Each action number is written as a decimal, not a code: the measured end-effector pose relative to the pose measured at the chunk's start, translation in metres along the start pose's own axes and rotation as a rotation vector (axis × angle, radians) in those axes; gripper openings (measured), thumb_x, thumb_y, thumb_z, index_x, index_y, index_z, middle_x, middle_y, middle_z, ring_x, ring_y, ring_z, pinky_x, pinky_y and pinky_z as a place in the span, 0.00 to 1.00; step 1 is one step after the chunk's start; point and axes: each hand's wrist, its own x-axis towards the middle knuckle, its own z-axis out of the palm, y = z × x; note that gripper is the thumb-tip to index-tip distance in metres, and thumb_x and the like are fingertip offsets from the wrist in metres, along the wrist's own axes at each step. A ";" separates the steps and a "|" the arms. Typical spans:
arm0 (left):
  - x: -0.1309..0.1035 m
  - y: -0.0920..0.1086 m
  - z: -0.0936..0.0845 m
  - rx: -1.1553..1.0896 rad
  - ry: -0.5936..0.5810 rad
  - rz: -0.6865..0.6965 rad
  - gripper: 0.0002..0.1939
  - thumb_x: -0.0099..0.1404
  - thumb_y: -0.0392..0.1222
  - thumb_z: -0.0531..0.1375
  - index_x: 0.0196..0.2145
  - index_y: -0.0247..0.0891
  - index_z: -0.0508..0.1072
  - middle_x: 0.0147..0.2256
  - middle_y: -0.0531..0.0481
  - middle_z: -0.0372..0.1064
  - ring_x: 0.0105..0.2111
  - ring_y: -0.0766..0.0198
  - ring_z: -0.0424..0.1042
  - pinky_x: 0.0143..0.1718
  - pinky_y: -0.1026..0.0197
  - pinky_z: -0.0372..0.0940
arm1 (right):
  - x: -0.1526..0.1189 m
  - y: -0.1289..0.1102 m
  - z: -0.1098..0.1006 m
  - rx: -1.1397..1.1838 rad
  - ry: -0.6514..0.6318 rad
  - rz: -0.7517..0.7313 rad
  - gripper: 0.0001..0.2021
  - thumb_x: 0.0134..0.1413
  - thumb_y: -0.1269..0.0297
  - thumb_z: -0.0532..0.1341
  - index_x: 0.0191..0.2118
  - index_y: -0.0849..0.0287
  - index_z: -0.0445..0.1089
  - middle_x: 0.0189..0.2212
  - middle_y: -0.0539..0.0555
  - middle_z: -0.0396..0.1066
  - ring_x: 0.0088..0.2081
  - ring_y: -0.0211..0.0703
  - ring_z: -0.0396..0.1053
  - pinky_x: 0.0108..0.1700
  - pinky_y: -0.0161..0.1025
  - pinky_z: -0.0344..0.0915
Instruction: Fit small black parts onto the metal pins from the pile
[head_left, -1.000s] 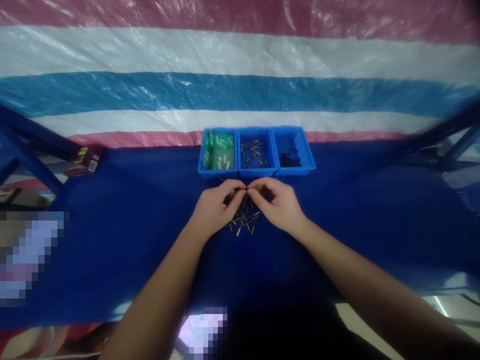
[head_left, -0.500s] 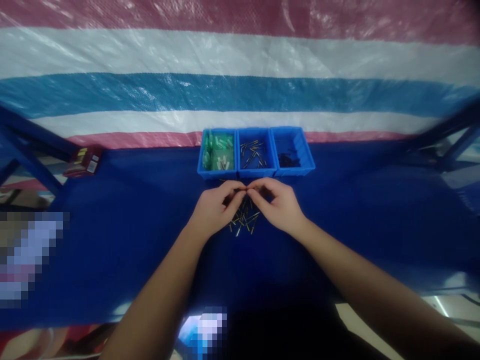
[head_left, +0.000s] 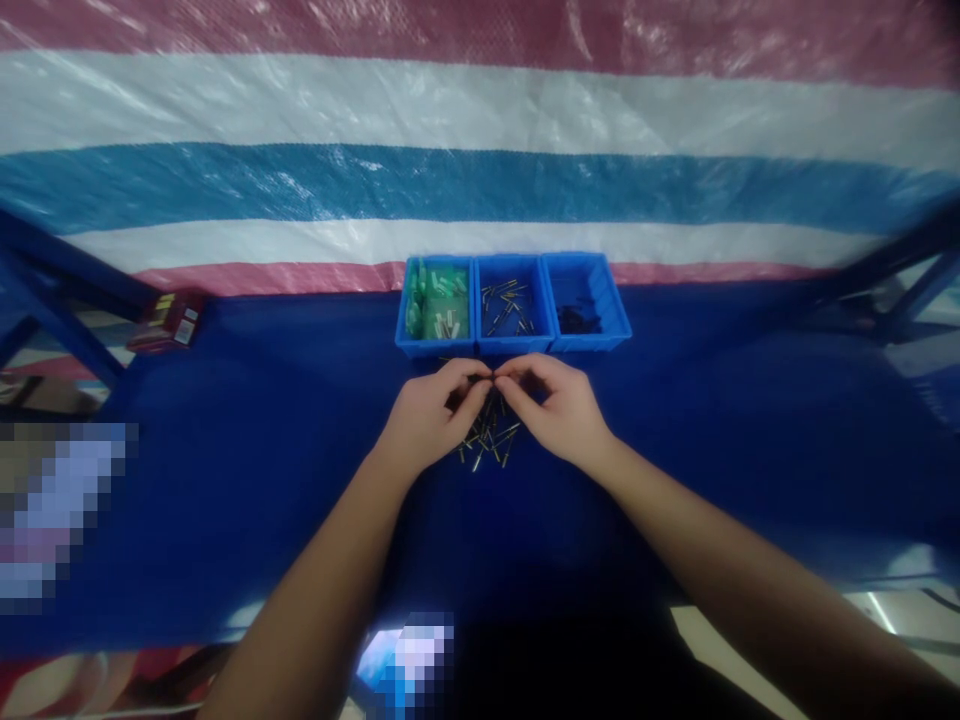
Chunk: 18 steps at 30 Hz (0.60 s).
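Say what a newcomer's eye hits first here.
A striped sheet spans the back. Before it, three bright blue bins stand in a row. Nearer, the left hand and right hand come together over loose shiny pins on the dark blue table.

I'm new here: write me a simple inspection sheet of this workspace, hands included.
Surface: blue tabletop.
Job's things: slim metal pins piled by the hands; three blue bins side by side, holding green and pale pieces, similar pins, and dark pieces.
Clutter: dark red box, far left.
Grippers: bare left hand and right hand, fingertips together; anything pinched is too small to identify.
Cables: dark line at lower right, possibly one.
Surroundings: striped plastic sheet behind.
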 end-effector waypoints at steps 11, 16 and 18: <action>0.001 0.000 -0.002 0.018 -0.030 0.012 0.07 0.71 0.43 0.58 0.42 0.40 0.74 0.27 0.56 0.72 0.23 0.71 0.70 0.28 0.67 0.62 | 0.000 -0.002 -0.001 -0.011 -0.015 -0.025 0.04 0.60 0.67 0.63 0.39 0.55 0.75 0.32 0.51 0.76 0.32 0.40 0.72 0.35 0.39 0.71; 0.000 -0.001 0.001 -0.021 -0.007 -0.006 0.08 0.69 0.42 0.59 0.45 0.41 0.73 0.22 0.60 0.66 0.21 0.73 0.67 0.28 0.69 0.62 | 0.000 0.000 0.000 -0.006 -0.002 -0.011 0.04 0.60 0.67 0.63 0.40 0.56 0.76 0.33 0.51 0.76 0.32 0.39 0.73 0.35 0.38 0.71; -0.001 -0.001 0.001 -0.015 -0.015 -0.019 0.06 0.70 0.42 0.59 0.44 0.41 0.73 0.22 0.60 0.66 0.20 0.73 0.67 0.27 0.68 0.61 | 0.000 0.001 0.000 -0.010 0.001 -0.022 0.04 0.59 0.68 0.64 0.39 0.57 0.76 0.32 0.51 0.76 0.32 0.39 0.72 0.35 0.37 0.70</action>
